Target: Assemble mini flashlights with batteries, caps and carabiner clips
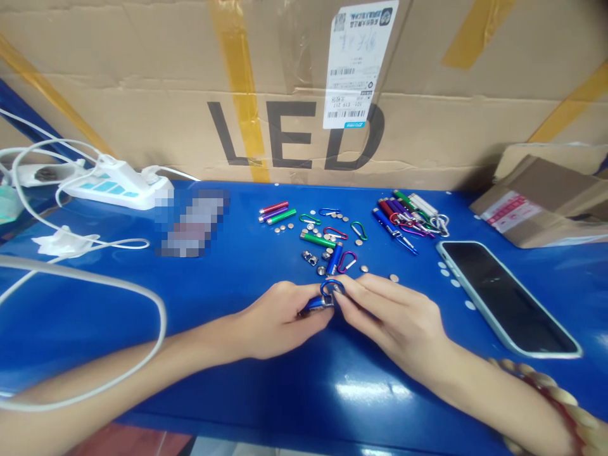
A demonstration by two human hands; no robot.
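Note:
My left hand (278, 320) is closed round a small blue keychain flashlight (314, 305), low over the blue table (237, 278). My right hand (392, 313) pinches the blue carabiner clip (331, 288) at the flashlight's end. Both hands meet at the table's middle front. Just beyond them lie loose flashlight tubes, a green one (317, 239) and a blue one (335, 256), coloured carabiners (346, 261) and several small button cells (394, 277).
A bunch of finished flashlights with clips (408, 212) lies at the back right. A phone (506, 294) lies face up on the right, a cardboard box (541, 199) behind it. A white power strip (116, 183) and cables (95, 278) occupy the left. A large carton (294, 88) walls the back.

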